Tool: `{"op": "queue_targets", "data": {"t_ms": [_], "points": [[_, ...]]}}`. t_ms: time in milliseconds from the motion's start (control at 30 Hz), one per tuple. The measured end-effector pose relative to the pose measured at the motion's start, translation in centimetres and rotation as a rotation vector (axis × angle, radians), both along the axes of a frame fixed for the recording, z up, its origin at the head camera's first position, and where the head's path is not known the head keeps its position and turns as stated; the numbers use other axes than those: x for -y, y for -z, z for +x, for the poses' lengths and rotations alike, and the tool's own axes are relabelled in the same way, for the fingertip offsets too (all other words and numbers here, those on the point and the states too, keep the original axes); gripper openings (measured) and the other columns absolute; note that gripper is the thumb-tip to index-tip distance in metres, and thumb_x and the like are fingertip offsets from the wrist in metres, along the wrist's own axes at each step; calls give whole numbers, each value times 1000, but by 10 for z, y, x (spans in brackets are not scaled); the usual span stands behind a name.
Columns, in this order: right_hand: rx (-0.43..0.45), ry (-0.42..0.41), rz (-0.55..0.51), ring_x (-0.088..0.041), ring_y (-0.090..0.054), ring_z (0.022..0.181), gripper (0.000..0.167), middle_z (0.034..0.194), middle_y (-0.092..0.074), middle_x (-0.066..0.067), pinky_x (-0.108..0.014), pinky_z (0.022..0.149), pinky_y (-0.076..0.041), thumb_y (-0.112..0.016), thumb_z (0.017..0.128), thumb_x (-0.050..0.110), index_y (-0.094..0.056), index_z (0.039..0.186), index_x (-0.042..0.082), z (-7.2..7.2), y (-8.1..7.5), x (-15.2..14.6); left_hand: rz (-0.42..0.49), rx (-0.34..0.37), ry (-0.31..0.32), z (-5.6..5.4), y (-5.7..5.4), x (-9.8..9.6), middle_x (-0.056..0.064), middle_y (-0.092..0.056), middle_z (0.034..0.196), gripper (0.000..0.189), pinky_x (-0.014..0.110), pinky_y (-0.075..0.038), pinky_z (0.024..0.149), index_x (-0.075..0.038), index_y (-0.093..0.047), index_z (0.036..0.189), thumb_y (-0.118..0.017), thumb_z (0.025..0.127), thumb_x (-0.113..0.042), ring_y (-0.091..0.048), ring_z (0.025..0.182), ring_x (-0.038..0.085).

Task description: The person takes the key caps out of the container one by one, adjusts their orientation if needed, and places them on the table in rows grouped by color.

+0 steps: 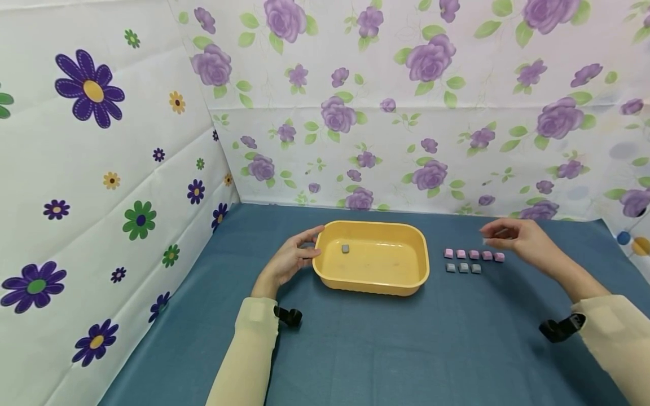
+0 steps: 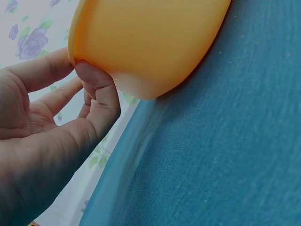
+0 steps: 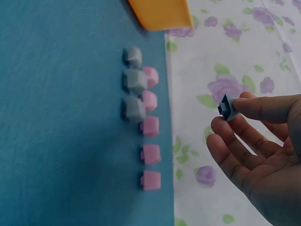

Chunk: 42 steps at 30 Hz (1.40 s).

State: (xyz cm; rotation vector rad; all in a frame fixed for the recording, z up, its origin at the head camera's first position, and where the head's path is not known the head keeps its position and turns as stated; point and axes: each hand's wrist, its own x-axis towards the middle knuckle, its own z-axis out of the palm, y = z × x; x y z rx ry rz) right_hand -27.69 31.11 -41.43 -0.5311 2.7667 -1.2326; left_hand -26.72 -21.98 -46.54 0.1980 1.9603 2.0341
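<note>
My left hand (image 1: 290, 260) pinches the left rim of a yellow plastic tray (image 1: 369, 286) between thumb and fingers, as the left wrist view shows up close. Inside the tray, toward its left, lies one grey keycap (image 1: 345, 248). Above the cloth to the right, my right hand (image 1: 523, 239) holds a small grey keycap (image 3: 228, 107) between its thumb and fingertips, with the stem on the underside showing. Just left of that hand, pink keycaps (image 1: 474, 255) form a row on the cloth. In front of them is a shorter row of grey keycaps (image 1: 463, 268).
A blue-grey cloth (image 1: 376, 349) covers the table. Behind it hangs a white sheet with purple roses (image 1: 337, 114), and another flowered sheet (image 1: 139, 220) closes off the left side. A black wrist camera (image 1: 561, 328) sits on the right sleeve.
</note>
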Motion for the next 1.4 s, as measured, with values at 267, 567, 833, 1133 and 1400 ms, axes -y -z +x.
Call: {"op": "queue_targets", "data": {"t_ms": [267,567,833,1133,1400], "points": [[27,21,14,-16,-68,96,34,122,-68,-21,-33,78,-58,-67,104,20,-66,132,0,7,19,-13,3,7,-7,1,0,0,11,-45,127,64,32,-56,81,-21,-46,159,-62,102,2,-62,96,22],[72,21,-15,-8,-66,94,37,120,-66,-21,-35,78,-58,-68,104,18,-64,134,-3,10,34,-19,-9,2,-13,1,-1,-1,12,-45,128,64,31,-56,80,-21,-46,159,-63,101,1,-63,97,22],[58,-5,-5,-17,-68,89,31,111,-67,-18,-34,73,-59,-70,101,12,-67,128,-3,10,52,-22,-2,10,-10,0,0,0,11,-44,126,64,30,-55,79,-21,-46,159,-62,102,2,-62,93,21],[8,-36,56,-14,-65,85,28,104,-67,-13,-32,69,-57,-71,98,3,-69,126,-4,9,59,-21,-3,11,-13,1,-1,0,11,-44,126,63,30,-55,78,-21,-46,159,-62,102,1,-61,93,20],[-3,-34,61,-13,-64,85,27,103,-68,-14,-31,68,-56,-72,97,1,-69,124,-3,9,60,-19,2,10,-7,0,0,0,11,-44,126,63,30,-55,77,-21,-46,159,-62,102,1,-62,93,21]]}}
